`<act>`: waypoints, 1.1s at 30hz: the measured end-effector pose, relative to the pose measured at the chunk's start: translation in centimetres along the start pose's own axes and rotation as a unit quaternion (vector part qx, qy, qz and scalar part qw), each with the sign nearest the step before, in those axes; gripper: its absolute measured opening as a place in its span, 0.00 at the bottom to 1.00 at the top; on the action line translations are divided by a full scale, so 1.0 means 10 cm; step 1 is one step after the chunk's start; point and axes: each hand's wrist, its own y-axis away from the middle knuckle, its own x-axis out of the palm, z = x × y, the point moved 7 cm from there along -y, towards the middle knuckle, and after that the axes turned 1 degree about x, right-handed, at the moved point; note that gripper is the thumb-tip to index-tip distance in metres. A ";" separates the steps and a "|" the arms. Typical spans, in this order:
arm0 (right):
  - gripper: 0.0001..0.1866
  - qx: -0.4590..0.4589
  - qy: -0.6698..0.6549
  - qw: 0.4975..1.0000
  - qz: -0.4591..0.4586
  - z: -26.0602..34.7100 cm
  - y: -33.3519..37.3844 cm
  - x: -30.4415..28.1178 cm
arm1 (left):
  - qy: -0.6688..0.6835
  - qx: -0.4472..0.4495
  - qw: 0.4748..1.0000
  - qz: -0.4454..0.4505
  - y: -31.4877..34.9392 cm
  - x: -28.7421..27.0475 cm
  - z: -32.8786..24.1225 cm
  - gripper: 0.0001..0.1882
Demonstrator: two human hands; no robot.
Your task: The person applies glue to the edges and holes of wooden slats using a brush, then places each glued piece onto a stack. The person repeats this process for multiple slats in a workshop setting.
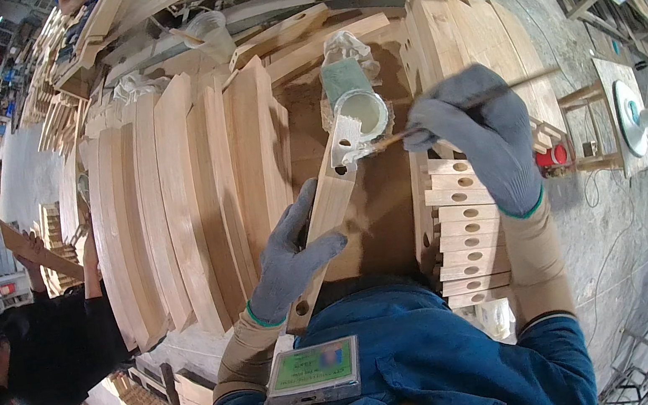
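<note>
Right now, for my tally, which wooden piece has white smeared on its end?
The wooden piece in the left hand: its far end is smeared white; the lined-up pieces on either side look bare.

From head height, the left fisheye camera looks steeply down over the blue shirt (422, 314) at the lower edge. The left hand (286, 259) and right hand (483, 122) sit near the lens, while the floor (604, 260) curves away farther off toward the dark rim.
</note>
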 end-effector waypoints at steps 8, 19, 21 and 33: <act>0.17 -0.122 0.249 0.956 0.091 0.19 -0.12 0.26 | -0.070 0.084 0.994 -0.004 0.06 0.10 -0.09 0.42; 0.12 -0.050 0.185 0.981 0.026 0.30 -0.24 -0.04 | -0.077 0.014 0.997 0.002 0.16 0.04 -0.13 0.38; 0.12 -0.058 0.136 0.989 0.029 0.24 -0.26 -0.02 | -0.048 0.015 0.999 -0.008 0.17 0.00 -0.12 0.37; 0.03 -0.086 0.182 0.974 -0.105 -1.75 -0.11 -0.40 | -0.047 -0.006 0.997 -0.053 0.15 -0.28 0.07 0.35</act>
